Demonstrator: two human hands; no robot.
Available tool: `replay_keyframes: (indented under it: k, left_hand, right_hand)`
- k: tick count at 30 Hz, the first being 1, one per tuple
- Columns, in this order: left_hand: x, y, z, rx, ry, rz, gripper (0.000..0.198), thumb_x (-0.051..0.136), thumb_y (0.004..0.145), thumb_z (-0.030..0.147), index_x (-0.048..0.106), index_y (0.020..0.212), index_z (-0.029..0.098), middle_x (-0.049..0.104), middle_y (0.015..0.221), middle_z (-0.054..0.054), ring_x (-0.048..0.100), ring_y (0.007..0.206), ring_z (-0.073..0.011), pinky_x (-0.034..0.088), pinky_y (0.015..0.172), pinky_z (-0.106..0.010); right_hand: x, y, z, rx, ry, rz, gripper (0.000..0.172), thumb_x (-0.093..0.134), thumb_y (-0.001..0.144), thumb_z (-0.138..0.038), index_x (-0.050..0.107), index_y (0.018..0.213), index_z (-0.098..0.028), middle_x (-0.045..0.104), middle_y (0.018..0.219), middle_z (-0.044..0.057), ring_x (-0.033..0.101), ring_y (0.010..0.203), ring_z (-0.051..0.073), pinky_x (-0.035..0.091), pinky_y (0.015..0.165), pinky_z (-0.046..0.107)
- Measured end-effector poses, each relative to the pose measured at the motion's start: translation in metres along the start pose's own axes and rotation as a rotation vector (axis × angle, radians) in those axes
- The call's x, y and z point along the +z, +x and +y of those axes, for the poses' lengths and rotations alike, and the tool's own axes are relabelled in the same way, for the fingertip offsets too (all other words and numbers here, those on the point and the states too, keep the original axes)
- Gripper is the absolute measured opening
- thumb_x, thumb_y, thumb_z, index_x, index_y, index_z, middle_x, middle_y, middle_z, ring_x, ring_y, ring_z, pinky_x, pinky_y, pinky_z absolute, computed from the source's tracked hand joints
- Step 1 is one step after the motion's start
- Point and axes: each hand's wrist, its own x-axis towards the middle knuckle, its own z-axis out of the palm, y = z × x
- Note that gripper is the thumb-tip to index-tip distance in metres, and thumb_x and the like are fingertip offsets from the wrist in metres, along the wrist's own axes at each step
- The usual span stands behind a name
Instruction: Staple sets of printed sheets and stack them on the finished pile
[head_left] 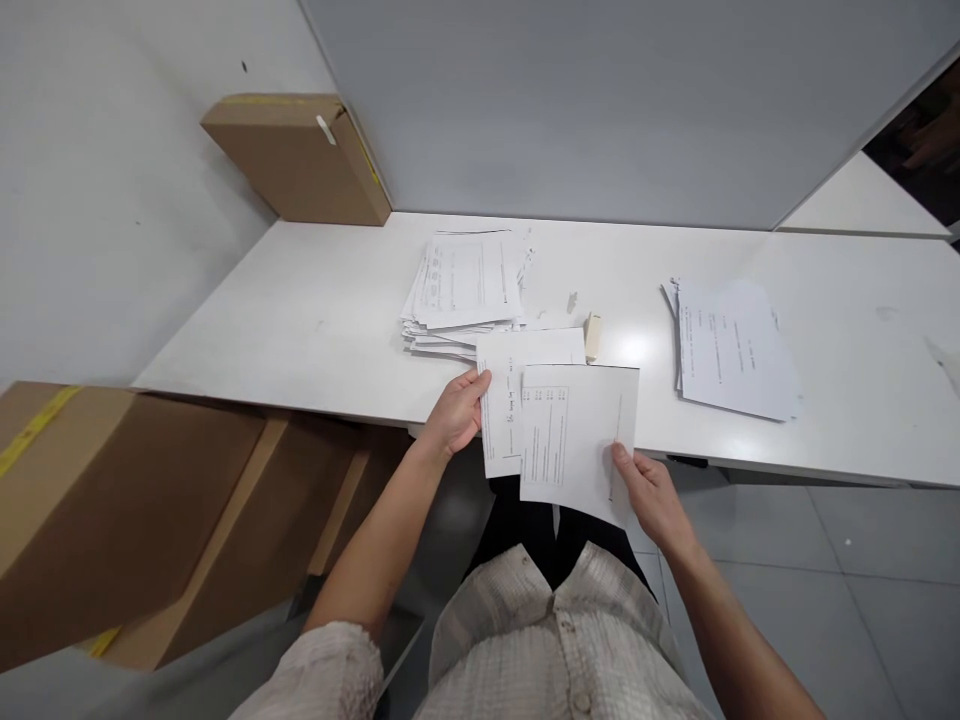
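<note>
My left hand pinches the left edge of a printed sheet of paper, thumb on top. Another printed sheet is gripped at its right edge by my right hand; it overlaps the first sheet and lies nearer to me. Both papers are held over the front edge of the white table. Behind them sits an uneven stack of printed papers. To the right lies a smaller stack of papers, slightly fanned. A small cream-coloured block rests just beyond the held sheets.
A cardboard box leans in the back left corner against a grey partition. Large cardboard boxes stand at the left, below the tabletop. Small paper scraps lie near the middle of the table.
</note>
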Motion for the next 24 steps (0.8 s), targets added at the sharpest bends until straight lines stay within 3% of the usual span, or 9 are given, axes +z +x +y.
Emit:
replay_keyframes:
  k: [5, 9, 13, 17, 20, 22, 24]
  left_hand:
    - [0.015, -0.01, -0.004, 0.021, 0.0, -0.054, 0.032, 0.071, 0.072, 0.036, 0.066, 0.092, 0.012, 0.072, 0.089, -0.011, 0.065, 0.097, -0.026, 0.051, 0.087, -0.038]
    - [0.029, -0.019, -0.014, 0.154, 0.092, -0.046, 0.04, 0.065, 0.076, 0.045, 0.063, 0.101, 0.014, 0.07, 0.101, -0.011, 0.062, 0.103, -0.0246, 0.048, 0.091, -0.038]
    - [0.033, -0.023, -0.02, 0.234, 0.254, -0.01, 0.047, 0.073, 0.069, 0.041, 0.06, 0.106, 0.015, 0.067, 0.109, -0.011, 0.062, 0.101, -0.0253, 0.05, 0.088, -0.04]
    - [0.034, -0.025, -0.023, 0.313, 0.259, -0.06, 0.044, 0.064, 0.077, 0.047, 0.06, 0.109, 0.016, 0.066, 0.112, -0.012, 0.061, 0.105, -0.0251, 0.049, 0.091, -0.041]
    - [0.036, -0.026, -0.024, 0.349, 0.295, -0.03, 0.042, 0.069, 0.073, 0.042, 0.062, 0.107, 0.018, 0.067, 0.11, -0.01, 0.063, 0.102, -0.0246, 0.05, 0.09, -0.042]
    - [0.038, -0.028, -0.023, 0.364, 0.345, 0.0, 0.039, 0.069, 0.074, 0.04, 0.064, 0.105, 0.017, 0.069, 0.106, -0.009, 0.063, 0.1, -0.0245, 0.051, 0.09, -0.043]
    - [0.041, -0.031, -0.019, 0.393, 0.389, -0.013, 0.036, 0.063, 0.079, 0.041, 0.065, 0.105, 0.017, 0.069, 0.105, -0.009, 0.064, 0.099, -0.0239, 0.051, 0.09, -0.042]
  right_hand:
    - [0.006, -0.003, -0.004, -0.025, 0.041, 0.11, 0.053, 0.048, 0.076, -0.066, 0.049, 0.056, -0.018, 0.04, 0.052, -0.002, 0.037, 0.051, 0.011, 0.03, 0.046, 0.024]
    - [0.016, -0.005, -0.003, -0.015, 0.124, 0.168, 0.047, 0.05, 0.079, -0.061, 0.052, 0.062, -0.017, 0.046, 0.058, 0.0, 0.041, 0.056, 0.012, 0.033, 0.049, 0.024]
    - [0.02, -0.005, -0.009, -0.065, 0.175, 0.188, 0.038, 0.051, 0.081, -0.054, 0.054, 0.071, -0.018, 0.052, 0.068, 0.0, 0.045, 0.065, 0.014, 0.037, 0.056, 0.024]
    - [0.021, -0.006, -0.018, -0.147, 0.13, 0.259, 0.038, 0.051, 0.082, -0.051, 0.044, 0.063, -0.019, 0.039, 0.06, -0.004, 0.034, 0.058, 0.011, 0.03, 0.05, 0.023]
    - [0.021, -0.005, -0.019, -0.199, 0.095, 0.284, 0.04, 0.052, 0.083, -0.048, 0.035, 0.06, -0.02, 0.032, 0.057, -0.005, 0.03, 0.054, 0.009, 0.027, 0.048, 0.022]
    - [0.019, -0.003, -0.019, -0.232, 0.027, 0.312, 0.038, 0.055, 0.082, -0.046, 0.038, 0.061, -0.02, 0.031, 0.057, -0.006, 0.03, 0.052, 0.009, 0.027, 0.048, 0.023]
    - [0.012, 0.001, -0.024, -0.276, 0.005, 0.325, 0.028, 0.06, 0.08, -0.045, 0.049, 0.072, -0.02, 0.043, 0.062, -0.004, 0.039, 0.055, 0.01, 0.034, 0.05, 0.023]
